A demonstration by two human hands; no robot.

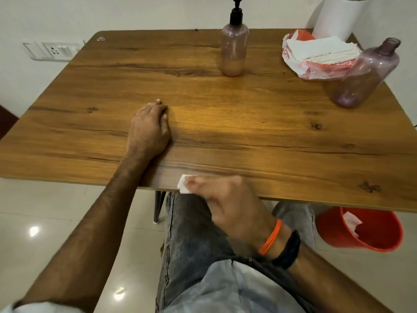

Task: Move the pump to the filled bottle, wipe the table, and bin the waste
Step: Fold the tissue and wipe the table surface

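A pinkish bottle (233,53) with a black pump (236,14) screwed on stands at the back middle of the wooden table (248,123); liquid fills its lower part. A second, open bottle (363,75) without a pump stands at the right. My left hand (150,127) rests on the table with its fingers curled and nothing in it. At the table's front edge my right hand (234,204), blurred, pinches a small white tissue (184,187).
A stack of white tissues (320,49) lies in a red-and-white wrapper at the back right, beside a white cylindrical container (338,16). A red bin (361,229) with some white paper in it stands on the floor under the table's right front corner.
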